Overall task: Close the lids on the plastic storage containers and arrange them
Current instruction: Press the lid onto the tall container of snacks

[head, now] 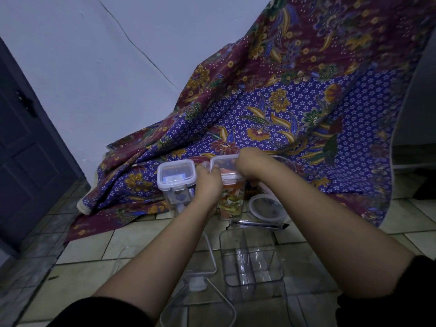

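Note:
A tall clear container (pixel 230 201) filled with colourful pieces stands on the tiled floor, with a clear lid (pixel 223 165) on top of it. My left hand (pixel 208 182) grips the lid's left side and its clip. My right hand (pixel 251 164) curls over the lid's right side. Just to the left stands a second tall container (pixel 177 182) with its lid on and the near clip down. A round clear lid (pixel 266 207) lies to the right on the floor.
An empty clear square container (pixel 253 267) stands close to me, with a loose lid (pixel 198 300) and another clear piece (pixel 125 258) to its left. A patterned purple cloth (pixel 295 109) drapes behind. A dark door (pixel 26 149) is at left.

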